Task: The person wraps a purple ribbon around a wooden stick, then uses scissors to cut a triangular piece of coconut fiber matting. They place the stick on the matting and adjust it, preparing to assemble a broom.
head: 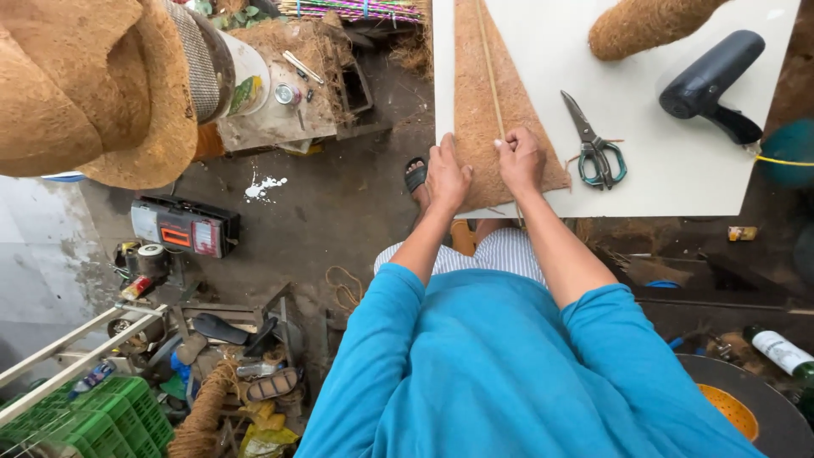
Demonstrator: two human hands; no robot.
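The left hand (pixel 447 175) presses flat, fingers spread, on the near edge of a brown coir mat (pixel 496 110) lying on the white table (pixel 661 182). The right hand (pixel 520 159) pinches a thin stick (pixel 489 68) laid along the mat. Both run lengthwise away from the person, the mat narrowing toward its far end. Should the pinch loosen, the stick could roll askew; green-handled scissors (pixel 593 144) lie just right.
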